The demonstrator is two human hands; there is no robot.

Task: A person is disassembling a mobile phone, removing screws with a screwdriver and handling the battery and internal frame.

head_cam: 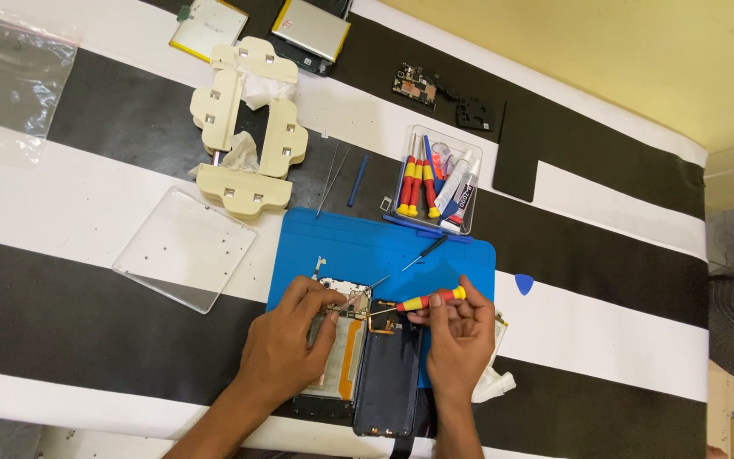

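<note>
Bright even light, soft shadows, sharp focus.

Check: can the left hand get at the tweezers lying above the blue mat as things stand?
Probably yes. The tweezers lie bare on the table, nothing on them. But the left hand is pressed on the opened phone, so it would have to let go and reach over the blue mat.

Matt blue rubbery mat (435,246); glossy plastic screwdriver handle (431,298); clear acrylic plate (184,248).

bare mat (435,255) ahead, tool tray (437,180) beyond
</note>
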